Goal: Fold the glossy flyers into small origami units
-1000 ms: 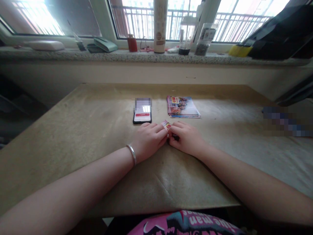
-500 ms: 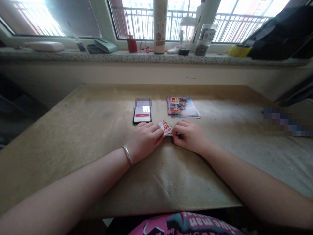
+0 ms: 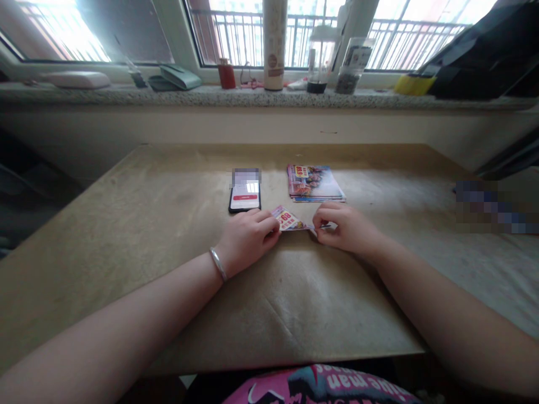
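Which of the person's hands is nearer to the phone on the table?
Left. The left hand lies directly in front of the phone; the right hand is farther right, beyond the folded leaflet.

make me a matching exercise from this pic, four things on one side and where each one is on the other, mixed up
Things
1 phone
2 stack of leaflets
3 folded leaflet
4 bracelet

Places
a around the wrist behind the left hand
b pinched between the left hand and the right hand
c flat on the table, screen lit
d flat on the table, beyond the right hand

Pairs: 1-c, 2-d, 3-b, 4-a
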Motion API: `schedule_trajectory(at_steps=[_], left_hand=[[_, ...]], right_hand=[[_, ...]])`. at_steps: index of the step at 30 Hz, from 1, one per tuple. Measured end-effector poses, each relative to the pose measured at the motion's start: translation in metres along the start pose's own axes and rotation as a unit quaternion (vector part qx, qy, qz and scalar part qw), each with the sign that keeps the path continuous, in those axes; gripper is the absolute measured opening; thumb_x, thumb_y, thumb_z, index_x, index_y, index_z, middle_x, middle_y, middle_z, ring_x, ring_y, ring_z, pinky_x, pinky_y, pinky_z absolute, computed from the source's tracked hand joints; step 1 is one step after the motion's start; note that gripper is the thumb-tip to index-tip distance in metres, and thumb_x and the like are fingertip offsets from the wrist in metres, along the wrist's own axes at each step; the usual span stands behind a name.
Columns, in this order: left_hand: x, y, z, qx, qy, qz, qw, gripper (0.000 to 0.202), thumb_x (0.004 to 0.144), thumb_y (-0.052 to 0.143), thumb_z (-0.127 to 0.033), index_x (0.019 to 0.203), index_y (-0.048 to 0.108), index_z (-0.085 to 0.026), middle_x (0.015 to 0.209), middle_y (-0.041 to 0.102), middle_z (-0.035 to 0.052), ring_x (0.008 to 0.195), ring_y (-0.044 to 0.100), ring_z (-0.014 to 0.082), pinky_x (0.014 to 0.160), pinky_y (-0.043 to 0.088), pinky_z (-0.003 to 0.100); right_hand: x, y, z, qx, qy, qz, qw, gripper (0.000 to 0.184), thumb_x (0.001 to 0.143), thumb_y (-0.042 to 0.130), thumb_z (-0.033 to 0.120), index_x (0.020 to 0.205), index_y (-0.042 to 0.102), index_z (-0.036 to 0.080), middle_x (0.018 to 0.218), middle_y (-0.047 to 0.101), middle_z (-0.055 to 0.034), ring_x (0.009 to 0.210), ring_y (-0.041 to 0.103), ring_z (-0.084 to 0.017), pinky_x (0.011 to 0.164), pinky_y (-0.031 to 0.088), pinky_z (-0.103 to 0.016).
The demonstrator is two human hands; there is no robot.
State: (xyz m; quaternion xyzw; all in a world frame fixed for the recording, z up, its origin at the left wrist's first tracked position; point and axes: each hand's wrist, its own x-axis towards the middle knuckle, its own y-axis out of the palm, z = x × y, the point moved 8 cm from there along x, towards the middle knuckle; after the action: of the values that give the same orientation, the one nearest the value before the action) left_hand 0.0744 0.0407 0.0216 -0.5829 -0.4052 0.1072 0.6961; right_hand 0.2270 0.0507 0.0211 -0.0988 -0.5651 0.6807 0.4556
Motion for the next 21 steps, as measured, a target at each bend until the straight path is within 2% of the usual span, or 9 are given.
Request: schedule_trajectory(at_steps=[16,21], left_hand=[[0.0,0.002,0.001,-0.015,-0.009,0.013,1.0,0.016,0.088,0.051,-0.025,0.077,0.061,-0.018,0.081,0.063,0.0032,0.073,0.057,0.0149,0.063,0.042,0.026],[-0.001,0.005,0.005,-0.037,-0.015,0.018,0.999,0.016,0.087,0.051,-0.024,0.076,0.06,-0.018,0.081,0.063,0.0029,0.074,0.057,0.015,0.063,0.042,0.025]], right_hand=[[-0.009,-0.014,-0.022,0.046,0.016,0.044,0.998,0.009,0.068,0.053,0.011,0.068,0.054,0.02,0.069,0.053,-0.0006,0.063,0.049,-0.013,0.059,0.04,-0.025],[-0.013,-0.02,-0.038,0.074,0.051,0.025,0.996,0.01,0.066,0.051,0.01,0.065,0.05,0.02,0.068,0.052,0.0001,0.061,0.048,-0.012,0.056,0.04,-0.025]])
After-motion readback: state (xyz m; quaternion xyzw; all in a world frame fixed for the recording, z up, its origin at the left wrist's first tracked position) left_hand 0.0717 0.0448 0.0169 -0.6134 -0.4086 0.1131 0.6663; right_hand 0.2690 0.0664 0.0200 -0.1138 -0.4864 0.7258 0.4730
